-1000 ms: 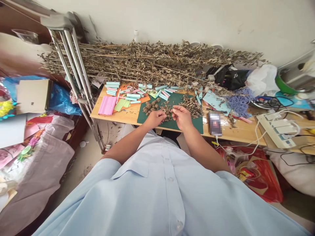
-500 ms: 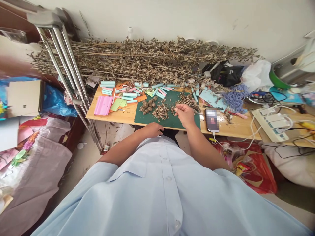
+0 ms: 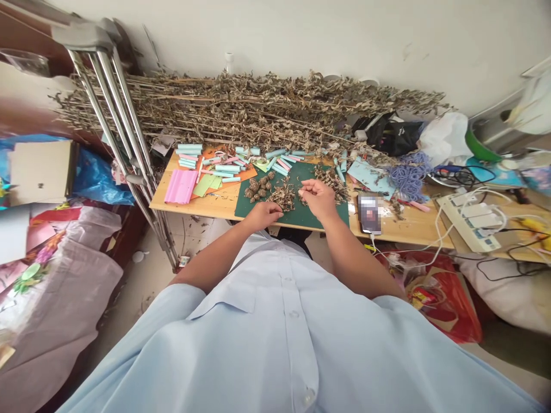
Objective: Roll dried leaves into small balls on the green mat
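Observation:
On a green mat (image 3: 301, 218) lies a small heap of crumbled dried leaves (image 3: 282, 198), between my two hands. My left hand (image 3: 263, 217) hovers at the mat's front edge with its fingers curled and pressed together; whatever they hold is too small to make out. To the right of the heap, my right hand (image 3: 319, 199) pinches a bit of dried leaf between thumb and fingers. Several round brown balls of rolled leaf (image 3: 258, 188) sit on the mat's left part. A larger pile of dried leaves (image 3: 338, 182) lies behind my right hand.
Dried leafy stalks (image 3: 258, 109) stretch along the wall behind the table. Rolled paper tubes (image 3: 226, 168) and pink paper (image 3: 179, 186) lie left of the mat. A phone (image 3: 369, 215), purple cord (image 3: 408, 175) and power strip (image 3: 469, 221) are rightward. Crutches (image 3: 116, 109) stand at the left.
My left hand has risen from the table's front edge onto the mat's edge, near the small leaf heap. My right hand has shifted slightly left and stays pinched.

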A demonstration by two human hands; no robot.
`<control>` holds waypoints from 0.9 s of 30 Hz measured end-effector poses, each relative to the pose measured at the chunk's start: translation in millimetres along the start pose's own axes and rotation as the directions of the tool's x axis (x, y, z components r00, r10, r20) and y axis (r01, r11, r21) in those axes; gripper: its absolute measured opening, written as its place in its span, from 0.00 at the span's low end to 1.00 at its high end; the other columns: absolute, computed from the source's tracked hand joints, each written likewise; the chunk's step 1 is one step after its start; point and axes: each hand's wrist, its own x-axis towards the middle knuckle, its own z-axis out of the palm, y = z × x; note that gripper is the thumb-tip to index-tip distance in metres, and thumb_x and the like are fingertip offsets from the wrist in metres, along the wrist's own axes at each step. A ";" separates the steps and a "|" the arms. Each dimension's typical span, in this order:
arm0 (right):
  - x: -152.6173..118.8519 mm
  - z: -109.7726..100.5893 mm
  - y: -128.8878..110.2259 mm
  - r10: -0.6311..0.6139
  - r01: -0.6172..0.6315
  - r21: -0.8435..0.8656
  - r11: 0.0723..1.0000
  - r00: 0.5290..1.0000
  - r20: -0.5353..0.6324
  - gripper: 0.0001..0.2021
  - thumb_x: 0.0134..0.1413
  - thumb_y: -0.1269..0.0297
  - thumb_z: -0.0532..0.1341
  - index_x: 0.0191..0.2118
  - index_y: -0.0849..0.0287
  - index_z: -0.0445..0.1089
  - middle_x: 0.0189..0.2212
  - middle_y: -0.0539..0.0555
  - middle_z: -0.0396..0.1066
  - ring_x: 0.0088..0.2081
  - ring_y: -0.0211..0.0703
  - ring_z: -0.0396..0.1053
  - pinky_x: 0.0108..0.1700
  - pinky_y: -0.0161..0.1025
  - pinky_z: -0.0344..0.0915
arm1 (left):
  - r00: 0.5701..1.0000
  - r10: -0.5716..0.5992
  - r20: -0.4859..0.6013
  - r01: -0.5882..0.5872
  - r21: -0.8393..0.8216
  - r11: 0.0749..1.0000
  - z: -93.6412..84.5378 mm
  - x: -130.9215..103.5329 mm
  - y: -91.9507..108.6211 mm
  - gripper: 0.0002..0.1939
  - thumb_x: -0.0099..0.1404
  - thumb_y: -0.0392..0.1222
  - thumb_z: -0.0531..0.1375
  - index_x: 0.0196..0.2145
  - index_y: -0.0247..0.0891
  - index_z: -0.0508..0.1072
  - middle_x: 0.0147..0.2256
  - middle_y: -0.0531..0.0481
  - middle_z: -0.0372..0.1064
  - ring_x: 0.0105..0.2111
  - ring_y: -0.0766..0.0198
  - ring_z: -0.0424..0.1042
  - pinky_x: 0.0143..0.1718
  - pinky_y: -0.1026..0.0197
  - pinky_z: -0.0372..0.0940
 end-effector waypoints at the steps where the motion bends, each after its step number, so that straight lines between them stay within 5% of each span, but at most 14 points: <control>1: -2.6 -0.3 1.9 -0.001 0.001 0.000 1.000 1.000 0.007 0.17 0.47 0.58 0.67 0.44 0.58 0.74 0.31 0.50 0.76 0.27 0.38 0.69 0.32 0.40 0.70 | 0.999 -0.028 -0.017 0.027 -0.039 0.999 -1.0 0.6 -0.8 0.13 0.62 0.47 0.62 0.36 0.34 0.79 0.24 0.53 0.69 0.21 0.69 0.63 0.26 0.64 0.58; 11: -6.4 12.7 14.2 -0.003 0.012 -0.149 0.989 0.998 0.063 0.15 0.50 0.60 0.65 0.45 0.56 0.76 0.36 0.53 0.78 0.33 0.42 0.74 0.40 0.44 0.73 | 0.987 -0.061 -0.146 0.042 -0.133 0.990 -0.9 13.7 -8.4 0.13 0.63 0.48 0.60 0.35 0.35 0.77 0.24 0.53 0.70 0.21 0.70 0.62 0.25 0.66 0.57; 16: -0.8 -10.2 23.0 0.003 0.011 -0.303 0.953 0.999 0.047 0.15 0.54 0.63 0.63 0.47 0.54 0.76 0.41 0.54 0.79 0.33 0.43 0.75 0.41 0.45 0.73 | 0.987 -0.047 -0.151 0.028 -0.123 0.992 -1.7 12.0 -12.5 0.13 0.62 0.48 0.61 0.35 0.35 0.77 0.25 0.53 0.71 0.23 0.69 0.63 0.26 0.66 0.58; 21: -9.8 -33.5 31.5 -0.028 0.037 -0.537 0.843 0.999 0.024 0.13 0.54 0.65 0.62 0.46 0.54 0.77 0.37 0.53 0.79 0.33 0.45 0.74 0.43 0.45 0.72 | 0.985 -0.028 -0.171 0.005 -0.137 0.991 -3.1 7.3 -13.6 0.14 0.63 0.48 0.61 0.36 0.35 0.78 0.27 0.52 0.72 0.23 0.70 0.63 0.26 0.66 0.57; 27: -26.8 -20.0 30.7 -0.057 0.144 -0.744 0.652 0.988 0.141 0.17 0.57 0.65 0.61 0.52 0.52 0.74 0.44 0.54 0.80 0.40 0.51 0.76 0.44 0.46 0.71 | 0.986 -0.035 -0.164 0.015 -0.120 0.993 -4.4 6.9 -11.3 0.14 0.63 0.49 0.60 0.36 0.35 0.78 0.28 0.51 0.72 0.23 0.70 0.62 0.25 0.65 0.57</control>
